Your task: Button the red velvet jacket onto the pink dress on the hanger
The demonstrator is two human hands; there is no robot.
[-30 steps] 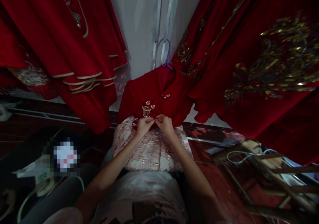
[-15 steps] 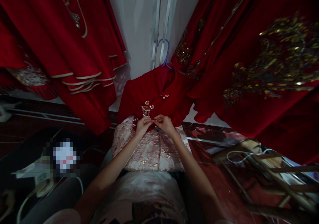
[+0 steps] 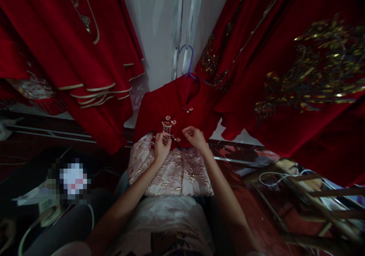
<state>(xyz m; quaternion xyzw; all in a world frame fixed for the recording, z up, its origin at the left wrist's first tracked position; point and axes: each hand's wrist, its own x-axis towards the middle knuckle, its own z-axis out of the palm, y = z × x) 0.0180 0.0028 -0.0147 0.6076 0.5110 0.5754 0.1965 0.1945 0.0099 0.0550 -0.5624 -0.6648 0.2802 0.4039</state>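
A red jacket hangs on a purple hanger in front of me, its lower part over the pale brocade fabric on my lap. On its front are a beaded tassel ornament, a flower-shaped closure and a lower beaded closure. My left hand is at the tassel's lower end, fingers curled together beside the lower closure; what they pinch is hidden. My right hand is over the jacket, right of that closure, fingertips pinched together; anything between them is too small to make out.
Red garments with pale trim hang at the left. More red garments with gold sequin embroidery hang at the right. A wooden rack with a white cable stands lower right. A pale device with a cord is lower left.
My hands were together at the lower closure and are now apart. The right has moved right and slightly up; the left has shifted slightly left, uncovering the closure.
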